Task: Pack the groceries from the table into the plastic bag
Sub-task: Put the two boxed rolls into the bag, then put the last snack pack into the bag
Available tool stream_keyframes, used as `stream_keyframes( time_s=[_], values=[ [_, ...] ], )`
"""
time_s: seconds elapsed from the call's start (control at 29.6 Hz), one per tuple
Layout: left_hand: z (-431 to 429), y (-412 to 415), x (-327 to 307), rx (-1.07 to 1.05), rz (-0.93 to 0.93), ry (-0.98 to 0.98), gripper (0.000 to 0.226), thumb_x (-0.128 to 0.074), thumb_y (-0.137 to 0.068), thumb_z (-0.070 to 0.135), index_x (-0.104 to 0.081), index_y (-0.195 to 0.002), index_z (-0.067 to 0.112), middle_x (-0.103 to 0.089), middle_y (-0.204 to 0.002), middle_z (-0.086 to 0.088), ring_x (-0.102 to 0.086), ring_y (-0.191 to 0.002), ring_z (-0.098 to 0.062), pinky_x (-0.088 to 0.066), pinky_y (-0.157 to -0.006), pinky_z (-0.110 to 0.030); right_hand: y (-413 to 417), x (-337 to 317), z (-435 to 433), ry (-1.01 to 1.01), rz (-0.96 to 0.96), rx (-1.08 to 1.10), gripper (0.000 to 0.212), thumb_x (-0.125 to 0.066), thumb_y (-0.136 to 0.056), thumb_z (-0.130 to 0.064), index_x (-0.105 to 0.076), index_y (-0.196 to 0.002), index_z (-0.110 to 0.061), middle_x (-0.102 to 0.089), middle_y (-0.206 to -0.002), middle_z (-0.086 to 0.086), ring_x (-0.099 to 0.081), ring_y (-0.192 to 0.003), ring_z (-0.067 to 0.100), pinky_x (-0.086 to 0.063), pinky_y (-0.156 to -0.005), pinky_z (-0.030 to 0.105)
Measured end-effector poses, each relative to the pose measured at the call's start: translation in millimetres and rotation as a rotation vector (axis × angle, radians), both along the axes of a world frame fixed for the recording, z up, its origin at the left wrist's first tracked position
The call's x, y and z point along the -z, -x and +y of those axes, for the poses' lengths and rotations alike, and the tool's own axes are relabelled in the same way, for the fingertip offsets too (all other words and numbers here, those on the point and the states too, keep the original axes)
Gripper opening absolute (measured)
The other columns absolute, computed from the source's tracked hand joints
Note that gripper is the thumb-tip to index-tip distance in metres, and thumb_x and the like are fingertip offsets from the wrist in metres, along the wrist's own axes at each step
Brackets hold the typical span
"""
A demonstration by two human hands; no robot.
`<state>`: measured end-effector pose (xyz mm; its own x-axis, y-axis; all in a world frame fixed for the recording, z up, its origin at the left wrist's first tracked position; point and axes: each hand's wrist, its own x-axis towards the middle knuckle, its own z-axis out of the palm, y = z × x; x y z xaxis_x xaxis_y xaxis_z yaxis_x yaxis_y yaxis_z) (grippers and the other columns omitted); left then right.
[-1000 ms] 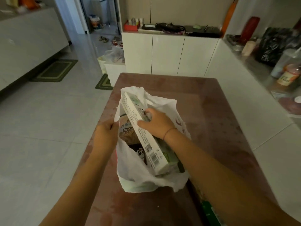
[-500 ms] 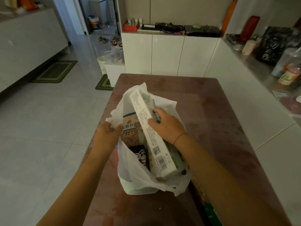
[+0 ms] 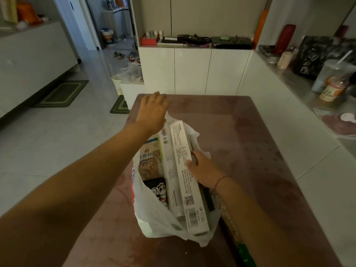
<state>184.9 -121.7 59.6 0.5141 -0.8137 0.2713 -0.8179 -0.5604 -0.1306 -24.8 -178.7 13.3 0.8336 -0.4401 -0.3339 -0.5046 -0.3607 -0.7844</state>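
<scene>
The left hand [image 3: 153,110] hangs flat and spread above the far rim of the bag [image 3: 152,218], holding nothing. The bag lies open on the table [image 3: 250,151], with a noodle packet [image 3: 149,160] and a panda packet [image 3: 159,190] at its left side. A long white box [image 3: 187,176] sticks out of it, with the right hand [image 3: 204,169] pressed against the box's right edge.

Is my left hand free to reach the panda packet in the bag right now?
Probably yes. The left hand is open and empty above the far rim of the bag, and the panda packet lies uncovered at the bag's mouth, beside the long white box the right hand steadies.
</scene>
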Motion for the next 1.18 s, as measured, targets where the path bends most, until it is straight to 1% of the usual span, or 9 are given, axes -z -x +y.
stream_keyframes(
  time_s=[0.2, 0.3, 0.44, 0.61, 0.71, 0.81, 0.95, 1.05, 1.18],
  values=[
    [-39.1, -33.7, 7.9, -0.008, -0.024, -0.369, 0.036, -0.061, -0.086, 0.021, -0.059, -0.122, 0.019, -0.062, -0.123, -0.006, -0.054, -0.116, -0.027, -0.036, -0.106, -0.044, 5.8, 6.6, 6.7, 0.04, 0.001, -0.026, 0.044, -0.048, -0.091, -0.039, -0.037, -0.132, -0.027, -0.06, -0.125, 0.002, -0.062, -0.104, 0.023, -0.053, -0.09, 0.046],
    [-43.0, -39.6, 5.0, -0.061, 0.22, -0.073, 0.021, -0.054, -0.091, 0.019, -0.07, -0.102, 0.012, -0.069, -0.105, -0.011, -0.064, -0.092, -0.028, -0.052, -0.087, -0.039, 7.6, 4.5, 7.4, 0.064, 0.016, -0.033, 0.044, -0.049, -0.091, -0.037, -0.037, -0.132, -0.025, -0.06, -0.124, 0.003, -0.063, -0.103, 0.023, -0.054, -0.089, 0.044],
    [-42.5, -39.4, -14.7, -0.152, 0.611, 0.44, 0.024, -0.053, -0.091, 0.015, -0.07, -0.102, 0.004, -0.07, -0.102, -0.015, -0.063, -0.091, -0.029, -0.044, -0.076, -0.027, -3.0, 0.4, 5.2, 0.181, 0.074, -0.003, 0.036, -0.045, -0.094, -0.036, -0.043, -0.127, -0.021, -0.061, -0.119, 0.004, -0.06, -0.093, 0.018, -0.052, -0.083, 0.032],
    [-31.6, -18.7, -15.9, -0.06, 0.795, 0.556, 0.017, -0.056, -0.09, 0.008, -0.072, -0.092, 0.001, -0.065, -0.09, -0.003, -0.059, -0.073, -0.009, -0.04, -0.056, -0.002, -50.6, -2.9, 0.5, 0.303, 0.096, 0.03, 0.037, -0.044, -0.093, -0.039, -0.046, -0.124, -0.019, -0.059, -0.122, 0.007, -0.058, -0.106, 0.027, -0.048, -0.091, 0.037],
    [-23.2, -25.1, -8.7, -0.159, 0.949, 0.733, 0.016, -0.057, -0.088, 0.012, -0.072, -0.082, 0.012, -0.071, -0.096, -0.006, -0.065, -0.084, -0.02, -0.053, -0.082, -0.025, -59.9, -0.4, 1.8, 0.381, 0.155, 0.026, 0.035, -0.041, -0.095, -0.039, -0.047, -0.122, -0.017, -0.058, -0.12, 0.008, -0.057, -0.104, 0.027, -0.048, -0.087, 0.038],
    [-11.7, -37.8, -4.2, -0.289, 1.038, 0.86, 0.024, -0.052, -0.082, 0.016, -0.065, -0.063, 0.022, -0.074, -0.078, -0.004, -0.069, -0.081, -0.029, -0.057, -0.083, -0.044, -53.9, 6.6, 2.4, 0.404, 0.217, 0.041, 0.041, -0.044, -0.092, -0.045, -0.049, -0.12, -0.016, -0.048, -0.125, 0.01, -0.056, -0.105, 0.028, -0.051, -0.09, 0.046],
    [-6.2, -30.3, -4.9, -0.313, 0.906, 0.761, 0.018, -0.045, -0.088, 0.016, -0.06, -0.09, 0.025, -0.069, -0.102, -0.003, -0.065, -0.097, -0.026, -0.054, -0.088, -0.044, -31.6, -3.2, -10.3, 0.426, 0.078, 0.168, 0.043, -0.056, -0.084, -0.05, -0.057, -0.108, -0.014, -0.056, -0.112, 0.004, -0.061, -0.09, 0.019, -0.057, -0.078, 0.034],
    [5.4, 9.7, -8.9, -0.152, 0.631, 0.688, 0.048, -0.056, -0.086, 0.012, -0.044, -0.132, 0.018, -0.049, -0.134, -0.008, -0.049, -0.121, -0.026, -0.044, -0.101, -0.042, -3.7, 3.1, -31.5, 0.584, 0.109, 0.252, 0.056, -0.063, -0.078, -0.05, -0.047, -0.12, -0.018, -0.05, -0.119, 0.004, -0.051, -0.109, 0.024, -0.05, -0.088, 0.037],
    [37.0, 91.9, 19.5, 0.269, 0.454, 0.204, 0.066, -0.053, -0.087, 0.045, -0.03, -0.144, 0.019, -0.031, -0.152, -0.003, -0.025, -0.141, -0.023, -0.017, -0.117, -0.041, 13.1, 19.7, -39.8, 0.185, 0.157, 0.117, 0.02, -0.054, -0.091, -0.033, -0.06, -0.097, -0.015, -0.059, -0.084, -0.001, -0.057, -0.08, 0.018, -0.043, -0.058, 0.021]
  ],
)
